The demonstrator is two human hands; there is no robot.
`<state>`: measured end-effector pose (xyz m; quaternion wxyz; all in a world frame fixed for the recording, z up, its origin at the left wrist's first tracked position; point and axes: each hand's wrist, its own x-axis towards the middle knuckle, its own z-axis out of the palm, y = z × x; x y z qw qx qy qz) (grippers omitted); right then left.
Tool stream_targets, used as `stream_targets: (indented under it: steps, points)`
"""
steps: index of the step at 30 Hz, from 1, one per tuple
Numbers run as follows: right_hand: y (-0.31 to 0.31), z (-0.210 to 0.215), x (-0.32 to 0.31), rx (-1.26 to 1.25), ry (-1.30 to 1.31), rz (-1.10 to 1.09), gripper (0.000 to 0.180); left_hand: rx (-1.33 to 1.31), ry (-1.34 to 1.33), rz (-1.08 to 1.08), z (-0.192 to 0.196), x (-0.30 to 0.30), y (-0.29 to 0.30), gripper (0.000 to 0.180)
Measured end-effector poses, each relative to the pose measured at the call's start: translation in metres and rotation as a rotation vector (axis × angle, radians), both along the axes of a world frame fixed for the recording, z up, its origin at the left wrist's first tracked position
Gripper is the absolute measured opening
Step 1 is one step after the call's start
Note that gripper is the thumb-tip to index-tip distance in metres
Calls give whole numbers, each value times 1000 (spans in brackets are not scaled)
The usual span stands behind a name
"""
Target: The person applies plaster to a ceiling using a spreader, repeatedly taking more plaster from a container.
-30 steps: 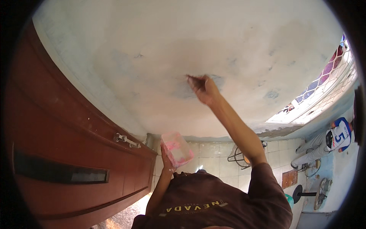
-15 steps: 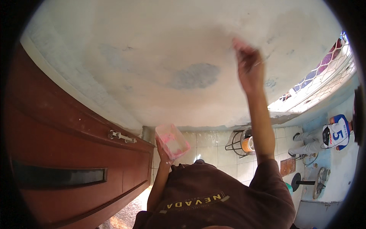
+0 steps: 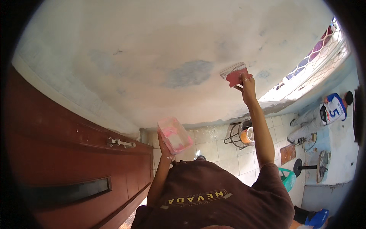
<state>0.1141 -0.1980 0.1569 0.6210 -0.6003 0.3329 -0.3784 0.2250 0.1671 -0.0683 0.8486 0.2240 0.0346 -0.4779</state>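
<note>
My right hand (image 3: pixel 248 87) is closed on a putty knife (image 3: pixel 236 74) with a pink handle and a wide, whitish-smeared blade. The blade lies against or very near the pale plastered wall (image 3: pixel 145 34); exact contact is hard to tell. Left of it, a grey-blue patch (image 3: pixel 190 73) shows on the wall. Low in front of my body, my left hand (image 3: pixel 165 148) grips a translucent, pink-smeared plastic tub (image 3: pixel 175 134) by its left side and underside. Some whitish material lies inside the tub.
A dark red wooden door (image 3: pixel 76 141) with a metal latch (image 3: pixel 121 143) stands at left. At right are a grated window (image 3: pixel 309 68), a metal stand (image 3: pixel 237 135) beside an orange bucket (image 3: pixel 246 135), a green plastic item (image 3: pixel 288 179), and another person (image 3: pixel 324 112) standing further off.
My right hand has come down and slightly left, and the putty knife, blurred before, now shows clearly at the wall. My left hand keeps the tub in nearly the same place.
</note>
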Motion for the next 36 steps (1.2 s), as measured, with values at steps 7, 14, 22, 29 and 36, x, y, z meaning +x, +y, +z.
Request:
stream_targets:
  steps: [7,14,22,29,36]
  points:
    - [4,-54,-12,-432,131,-391,36,54,-95,-36,9,32,8,75]
    - [50,-49,126,-767,-46,-865,38,93,-87,-118,2,68,49,73]
    - [329,-60,282,-1170,-181,-66,38,163,-67,-93,-26,87,95,75]
    - [148,-65,165,-849,-30,-791,35,131,-31,-114,-14,88,99,71]
    - [148,-50,236,-923,144,-907,54,95,-20,-23,-1,81,106,71]
